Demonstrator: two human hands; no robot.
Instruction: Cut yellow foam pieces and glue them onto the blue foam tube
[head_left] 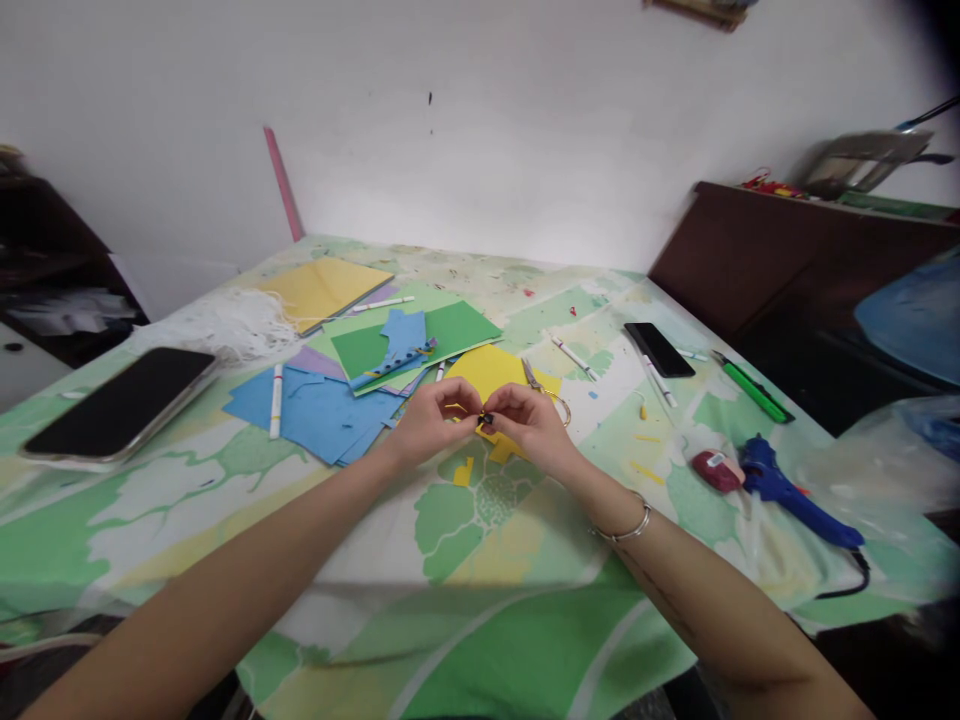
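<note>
My left hand (pixel 442 420) and my right hand (pixel 529 422) meet fingertip to fingertip over the middle of the table. Both are closed in a pinch on one small dark piece (pixel 487 418) with a bit of yellow beside it; its kind is too small to make out. Beneath and behind the hands lies yellow paper (pixel 487 368). Scissors (pixel 534 378) with gold handles rest on that paper, just beyond my right hand. A small yellow paper scrap (pixel 463 472) lies on the tablecloth in front of my left hand.
On the left are blue sheets (pixel 311 410), a marker (pixel 276 400), a large phone (pixel 124 400) and white shredded strips (pixel 232 325). Green card (pixel 457 330) lies behind. To the right are a black phone (pixel 660 348), a green cutter (pixel 754 388) and a blue glue gun (pixel 799 500).
</note>
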